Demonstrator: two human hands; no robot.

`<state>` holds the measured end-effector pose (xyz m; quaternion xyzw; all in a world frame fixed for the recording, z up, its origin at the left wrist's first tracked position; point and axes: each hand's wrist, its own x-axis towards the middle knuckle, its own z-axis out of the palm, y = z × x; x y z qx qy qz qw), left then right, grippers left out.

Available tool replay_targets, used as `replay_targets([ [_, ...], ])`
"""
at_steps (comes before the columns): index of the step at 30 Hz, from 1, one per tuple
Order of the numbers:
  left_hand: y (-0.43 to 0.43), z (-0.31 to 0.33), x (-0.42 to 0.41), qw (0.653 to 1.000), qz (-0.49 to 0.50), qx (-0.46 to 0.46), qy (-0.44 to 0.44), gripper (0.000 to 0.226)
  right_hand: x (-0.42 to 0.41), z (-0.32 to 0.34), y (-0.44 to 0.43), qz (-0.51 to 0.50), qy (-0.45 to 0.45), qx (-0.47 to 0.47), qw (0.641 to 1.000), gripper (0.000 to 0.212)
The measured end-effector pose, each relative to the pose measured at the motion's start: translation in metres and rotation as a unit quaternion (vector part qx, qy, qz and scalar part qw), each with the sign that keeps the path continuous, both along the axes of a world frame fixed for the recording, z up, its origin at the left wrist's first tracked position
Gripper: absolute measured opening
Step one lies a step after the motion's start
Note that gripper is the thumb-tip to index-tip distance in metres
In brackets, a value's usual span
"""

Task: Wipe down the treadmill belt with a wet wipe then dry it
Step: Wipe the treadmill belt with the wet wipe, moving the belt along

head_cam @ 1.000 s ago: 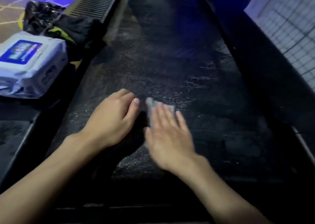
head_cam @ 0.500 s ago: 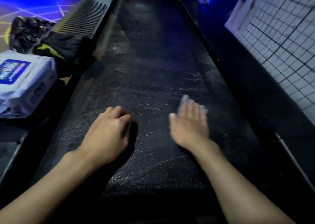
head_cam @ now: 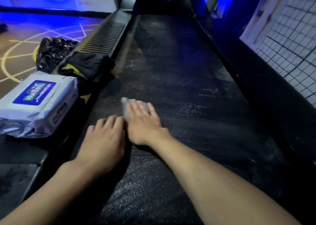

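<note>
at the far left a white pack of wipes (head_cam: 36,103) is lying beside the treadmill, its blue label too blurred to read. behind it a black plastic bag (head_cam: 54,53) and a dark cloth (head_cam: 89,66) are sitting. the left hand (head_cam: 104,139) is resting palm down on the treadmill belt (head_cam: 188,81), fingers loosely bent, holding nothing. just beside it the right hand (head_cam: 143,122) is pressing a wet wipe (head_cam: 125,105) onto the belt with straight fingers. a wire grid (head_cam: 290,45) is standing at the right.

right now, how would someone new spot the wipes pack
Start at the belt and look off its left edge. The wipes pack lies there, nearer than a dark cloth and a black bag. It alone is pale, with a blue label.
</note>
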<state>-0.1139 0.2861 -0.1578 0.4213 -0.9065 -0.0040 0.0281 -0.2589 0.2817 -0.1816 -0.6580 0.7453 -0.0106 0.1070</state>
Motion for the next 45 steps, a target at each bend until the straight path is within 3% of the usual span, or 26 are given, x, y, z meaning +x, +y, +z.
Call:
replay_targets([
  [3, -0.004, -0.001, -0.037, 1.000, -0.016, 0.006, -0.013, 0.053, -0.079, -0.005, 0.019, -0.104, -0.007, -0.014, 0.994, 0.066],
  [6, -0.012, -0.007, -0.074, 0.998, -0.060, 0.008, -0.028, 0.042, -0.163, -0.006, 0.056, -0.216, 0.016, 0.002, 0.976, 0.067],
  [12, -0.029, -0.003, -0.098, 0.996, -0.074, 0.017, -0.046, 0.039, -0.231, -0.005, 0.071, -0.452, 0.011, 0.036, 0.891, 0.074],
  [15, -0.040, 0.005, -0.093, 0.995, -0.079, 0.053, -0.007, 0.026, -0.205, -0.007, 0.029, -0.403, 0.012, 0.018, 0.915, 0.073],
  [18, -0.048, 0.010, -0.086, 0.986, -0.059, 0.119, 0.099, 0.016, -0.145, -0.011, -0.032, -0.250, 0.034, -0.018, 0.968, 0.072],
  [20, -0.059, 0.007, -0.075, 0.986, -0.021, 0.096, 0.138, 0.009, -0.091, -0.010, -0.070, -0.109, 0.059, -0.044, 0.991, 0.071],
  [23, -0.081, 0.010, -0.057, 0.998, 0.052, 0.029, 0.029, 0.046, -0.033, -0.007, -0.108, 0.123, 0.077, -0.015, 0.989, 0.078],
  [25, -0.094, 0.011, -0.055, 0.998, 0.055, 0.023, -0.016, 0.060, -0.031, -0.007, -0.118, 0.180, 0.088, -0.004, 0.980, 0.080],
  [27, -0.100, 0.009, -0.065, 0.999, 0.026, 0.023, -0.024, 0.064, -0.051, -0.008, -0.120, 0.159, 0.096, 0.002, 0.983, 0.080],
  [30, -0.096, 0.004, -0.097, 0.998, -0.004, 0.056, -0.021, 0.050, -0.110, -0.002, -0.114, 0.035, 0.038, -0.002, 0.999, 0.064],
  [33, -0.092, 0.002, -0.130, 0.996, 0.001, 0.035, -0.078, 0.051, -0.195, 0.001, -0.088, -0.083, 0.032, -0.001, 0.996, 0.060],
  [36, -0.091, 0.000, -0.151, 0.995, -0.003, 0.030, -0.091, 0.056, -0.303, -0.007, -0.045, -0.228, 0.078, 0.008, 0.970, 0.061],
  [39, -0.093, -0.001, -0.152, 0.995, 0.007, 0.035, -0.094, 0.057, -0.349, -0.013, -0.026, -0.334, 0.061, 0.046, 0.940, 0.073],
  [42, -0.095, -0.001, -0.148, 0.996, 0.008, 0.037, -0.077, 0.051, -0.325, -0.011, -0.030, -0.315, 0.032, 0.050, 0.947, 0.072],
  [45, -0.098, 0.002, -0.145, 0.997, 0.021, 0.065, -0.047, 0.044, -0.259, -0.009, -0.036, -0.178, 0.044, 0.026, 0.983, 0.067],
])
